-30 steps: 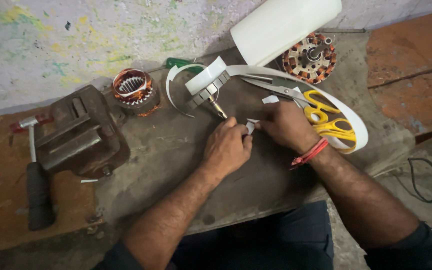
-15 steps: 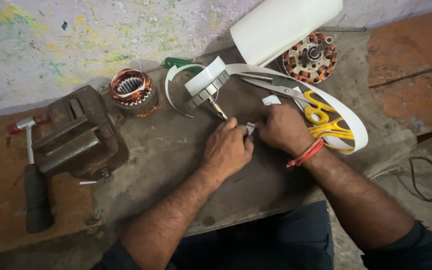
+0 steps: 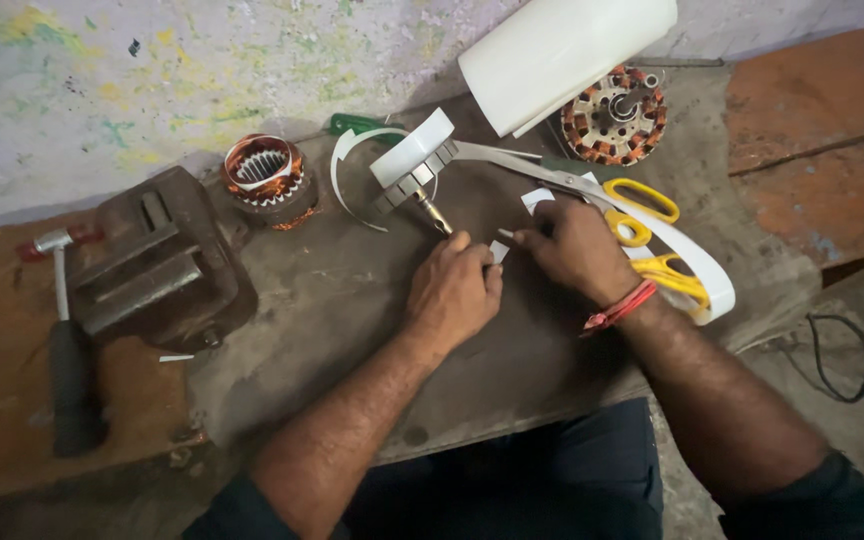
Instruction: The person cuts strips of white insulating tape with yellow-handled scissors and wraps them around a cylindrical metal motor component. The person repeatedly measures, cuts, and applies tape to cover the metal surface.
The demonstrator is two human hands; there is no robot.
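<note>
My left hand (image 3: 454, 292) and my right hand (image 3: 578, 248) meet over the grey bench top (image 3: 352, 300), pinching a small white paper strip (image 3: 499, 250) between their fingertips. Just beyond them lies a motor rotor (image 3: 414, 170) wrapped in white paper, its shaft pointing at my left hand. Yellow-handled scissors (image 3: 612, 195) lie by my right hand, partly on a long white paper band (image 3: 697, 268). A red thread is tied on my right wrist.
A copper-wound stator (image 3: 264, 176) stands at the back left, another wound stator (image 3: 617, 112) at the back right under a white paper roll (image 3: 562, 50). A rusty bench vise (image 3: 157, 262) and a hammer (image 3: 64, 340) are at left. A black cable (image 3: 842, 350) lies right.
Both hands shifted slightly while working the small white strip; the view moved a little. Nothing else on the bench has moved.
</note>
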